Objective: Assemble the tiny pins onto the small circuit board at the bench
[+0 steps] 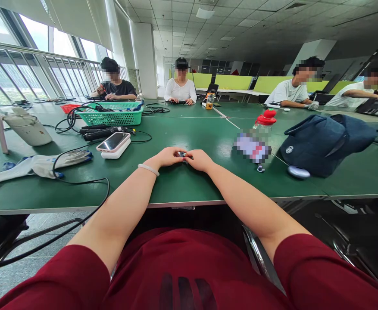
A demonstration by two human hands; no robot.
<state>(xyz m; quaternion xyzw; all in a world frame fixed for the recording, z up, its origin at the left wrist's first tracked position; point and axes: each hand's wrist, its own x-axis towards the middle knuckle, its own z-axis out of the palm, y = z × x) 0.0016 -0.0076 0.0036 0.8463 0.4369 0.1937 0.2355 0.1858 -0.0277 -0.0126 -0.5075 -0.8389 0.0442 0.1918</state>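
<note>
My left hand (171, 156) and my right hand (199, 159) meet over the green table (189, 185), near its front edge. Between their fingertips is a small dark, shiny object (182, 154), mostly hidden by the fingers, so its kind cannot be made out. Both hands are closed on it, thumbs and fingers pinched together. A pale band (148, 169) circles my left wrist. To the right of my hands, a tiny shiny piece (260, 168) lies on the table below a blurred-out packet (252, 147).
Left: white-and-blue gloves (56, 162), a phone (114, 142) on a white box, a black cable (106, 189), a green basket (111, 115) and a beige jug (30, 129). Right: a red-topped bottle (266, 118), a navy bag (324, 144) and a white oval object (298, 172). Several people sit farther back.
</note>
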